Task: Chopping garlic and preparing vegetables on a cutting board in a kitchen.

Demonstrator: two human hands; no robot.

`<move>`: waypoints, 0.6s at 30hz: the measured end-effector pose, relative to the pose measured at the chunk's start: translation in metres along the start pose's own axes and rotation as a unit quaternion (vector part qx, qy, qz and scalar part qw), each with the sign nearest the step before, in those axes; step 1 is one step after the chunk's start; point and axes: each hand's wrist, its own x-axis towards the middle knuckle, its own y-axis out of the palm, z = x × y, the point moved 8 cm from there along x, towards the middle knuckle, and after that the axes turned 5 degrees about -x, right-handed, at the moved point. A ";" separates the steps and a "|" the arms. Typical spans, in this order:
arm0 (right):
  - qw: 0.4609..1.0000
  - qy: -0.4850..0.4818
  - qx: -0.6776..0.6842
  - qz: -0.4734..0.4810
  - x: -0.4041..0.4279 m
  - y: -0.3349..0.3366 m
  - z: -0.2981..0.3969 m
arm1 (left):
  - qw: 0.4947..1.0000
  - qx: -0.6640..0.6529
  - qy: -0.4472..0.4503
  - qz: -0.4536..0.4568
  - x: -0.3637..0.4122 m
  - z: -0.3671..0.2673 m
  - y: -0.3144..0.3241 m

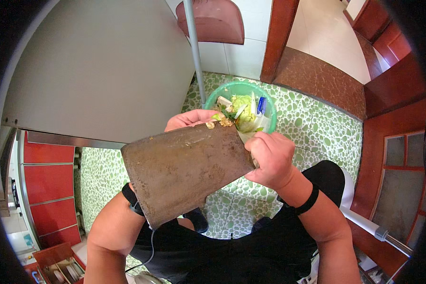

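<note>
A worn brown board (188, 167), perhaps a wooden chopping board, is held tilted over a green round bin (273, 120) lined with a thin bag. My right hand (271, 159) grips the board's right end. My left hand (190, 119) is at the far edge, partly hidden behind the board, beside green scraps; its grip on the board cannot be made out. Pale and brown food bits (226, 122) lie at the board's far corner. Inside the bin are light green leaves (245, 106), white pieces and a blue packet (261, 105).
A large grey panel (103, 67) stands at the left, with a grey pole (197, 56) beside the bin. A pink dustpan-like piece (213, 21) is against the white tiles. Red drawers (49, 184) are at the left, a brown threshold (316, 78) at the back right.
</note>
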 end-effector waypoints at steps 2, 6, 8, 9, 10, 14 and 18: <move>1.000 -0.001 0.004 0.000 0.001 0.000 0.001 | 1.000 -0.018 -0.008 0.017 -0.002 -0.001 0.003; 1.000 0.010 0.003 0.008 -0.001 0.003 -0.003 | 0.999 -0.016 -0.020 0.035 -0.013 -0.008 0.016; 1.000 0.026 -0.003 0.007 0.000 0.005 -0.009 | 0.998 0.037 0.027 0.035 -0.023 -0.015 0.020; 1.000 0.026 -0.005 0.008 -0.002 0.006 -0.011 | 0.993 0.090 0.074 0.037 -0.028 -0.020 0.023; 0.999 0.042 -0.015 0.013 -0.004 0.008 -0.017 | 0.982 0.141 0.122 0.039 -0.033 -0.024 0.027; 0.999 0.030 -0.011 0.010 0.003 0.004 -0.011 | 0.986 0.116 0.117 0.034 -0.029 -0.038 0.025; 1.000 -0.010 -0.004 0.003 0.001 0.004 0.001 | 0.989 0.016 0.111 0.092 0.000 -0.019 0.004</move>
